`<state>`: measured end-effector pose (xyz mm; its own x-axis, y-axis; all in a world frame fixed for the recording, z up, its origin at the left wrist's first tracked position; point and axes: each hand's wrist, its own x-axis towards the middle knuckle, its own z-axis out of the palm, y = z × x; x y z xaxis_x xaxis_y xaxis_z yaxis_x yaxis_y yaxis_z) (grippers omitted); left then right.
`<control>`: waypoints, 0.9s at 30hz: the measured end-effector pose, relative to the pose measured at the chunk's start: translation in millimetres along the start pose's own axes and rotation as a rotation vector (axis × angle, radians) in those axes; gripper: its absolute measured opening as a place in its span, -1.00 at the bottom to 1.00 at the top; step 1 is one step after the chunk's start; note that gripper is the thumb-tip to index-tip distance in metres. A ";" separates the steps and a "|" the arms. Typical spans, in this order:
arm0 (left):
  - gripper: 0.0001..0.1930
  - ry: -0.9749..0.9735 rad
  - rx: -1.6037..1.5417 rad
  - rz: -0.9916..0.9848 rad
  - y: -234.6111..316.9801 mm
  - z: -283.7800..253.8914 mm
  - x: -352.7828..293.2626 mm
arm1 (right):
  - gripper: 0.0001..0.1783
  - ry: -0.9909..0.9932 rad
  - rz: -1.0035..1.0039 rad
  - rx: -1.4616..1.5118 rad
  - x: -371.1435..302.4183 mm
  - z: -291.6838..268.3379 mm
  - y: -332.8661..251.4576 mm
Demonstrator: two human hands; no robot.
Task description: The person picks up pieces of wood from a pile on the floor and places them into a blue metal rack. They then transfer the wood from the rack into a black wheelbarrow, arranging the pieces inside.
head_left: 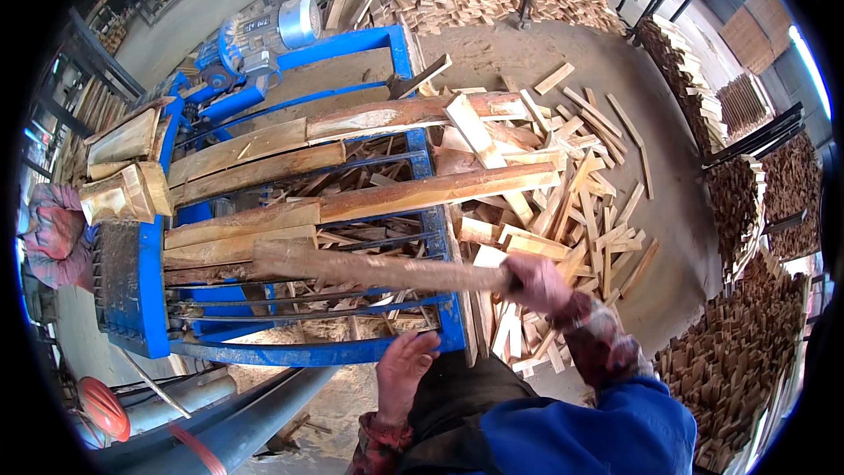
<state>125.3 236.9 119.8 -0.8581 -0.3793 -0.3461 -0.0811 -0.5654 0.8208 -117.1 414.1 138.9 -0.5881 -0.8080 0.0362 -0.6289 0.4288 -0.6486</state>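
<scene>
My right hand (539, 284) is closed round the right end of a long bark-edged wooden slab (387, 271). The slab is slightly smeared by motion and reaches left across a blue metal roller frame (321, 354). Below it, close to the frame's near edge, my left hand (406, 372) is held with its fingers stretched out and nothing in it. Farther back on the frame, a long bark-edged board (440, 189) sticks out past the right side. Another split board (387, 117) lies beyond that one, roughly parallel.
Loose wood strips (589, 202) are heaped on the floor to the right. Stacked wood (730, 361) stands at the far right. An electric motor (277, 26) sits on the machine's back. At the left end, a person (54, 233) stands near thick wood pieces (132, 193).
</scene>
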 end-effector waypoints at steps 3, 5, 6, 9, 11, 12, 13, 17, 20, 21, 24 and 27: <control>-0.13 -0.129 -0.134 0.058 0.3 17.0 35.3 | -0.60 -0.087 0.033 0.209 -26.5 22.2 -32.9; -0.13 -0.129 -0.260 0.108 4.0 19.3 49.3 | -0.51 -0.157 0.076 0.249 -20.9 41.7 -64.2; -0.13 -0.134 -0.327 0.129 5.4 20.5 54.1 | -0.46 -0.180 0.046 0.244 -12.9 46.9 -68.8; -0.46 -0.116 -0.365 0.100 37.3 9.1 52.5 | -0.45 -0.102 -0.271 0.275 49.5 13.8 -65.0; -0.61 0.006 -0.450 0.103 43.3 -7.0 48.8 | -0.44 0.177 -0.249 0.247 115.0 -10.4 -32.5; -0.61 0.063 -0.418 0.106 48.8 -11.5 47.1 | -0.39 0.321 -0.122 0.183 148.8 -28.4 -11.0; -0.62 0.060 -0.418 0.122 50.3 -17.5 45.8 | -0.28 0.514 -0.045 0.541 195.1 -38.9 26.0; -0.60 0.115 -0.499 0.148 48.2 -24.5 36.2 | 0.06 0.513 0.334 0.620 306.1 -90.1 85.7; -0.59 0.190 -0.574 0.204 44.5 -34.4 25.9 | -0.50 0.274 0.469 0.781 353.8 -68.6 82.2; -0.59 0.197 -0.590 0.227 42.3 -37.6 25.3 | -0.65 0.283 0.442 0.716 365.2 -62.0 86.7; -0.57 0.197 -0.626 0.259 41.7 -44.8 27.5 | -0.79 0.316 0.202 0.289 383.4 -74.5 83.3; -0.52 0.153 -0.681 0.257 41.3 -43.7 30.8 | -0.78 0.351 -0.146 0.346 368.3 -152.3 29.3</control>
<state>117.7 169.9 123.1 -0.7235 -0.6304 -0.2813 0.4875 -0.7551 0.4383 -429.5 190.7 249.0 -0.6797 -0.6394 0.3595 -0.5467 0.1149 -0.8294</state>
